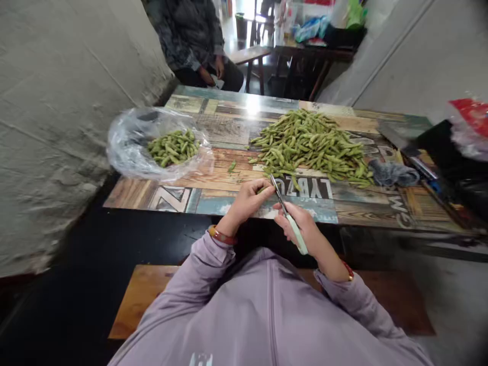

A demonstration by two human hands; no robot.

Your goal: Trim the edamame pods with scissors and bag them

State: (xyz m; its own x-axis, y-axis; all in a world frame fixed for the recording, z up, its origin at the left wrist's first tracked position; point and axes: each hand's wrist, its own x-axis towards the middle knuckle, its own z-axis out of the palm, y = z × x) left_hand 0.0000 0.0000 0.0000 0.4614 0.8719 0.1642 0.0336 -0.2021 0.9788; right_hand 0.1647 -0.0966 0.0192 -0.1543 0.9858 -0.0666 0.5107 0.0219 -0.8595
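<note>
My left hand (pixel 247 201) is closed on a green bean pod (pixel 261 190), most of it hidden by the fingers. In my right hand (pixel 301 226) is a pair of scissors (pixel 293 226) with pale green handles, its blades pointing up and left to the left fingertips. Just beyond both hands a large heap of bean pods (pixel 308 145) lies on the table. To the left, a clear plastic bag (pixel 131 145) lies opened out with a smaller pile of pods (pixel 174 147) in it. One loose pod (pixel 232 166) rests between bag and heap.
The patchwork wood-print table (pixel 213 180) ends just under my wrists. A grey cloth (pixel 394 173) and dark items lie at its right end. Past the far edge sits another person (pixel 190 35), hands in lap. Walls (pixel 68 101) flank both sides; a wooden bench (pixel 141 300) is beneath me.
</note>
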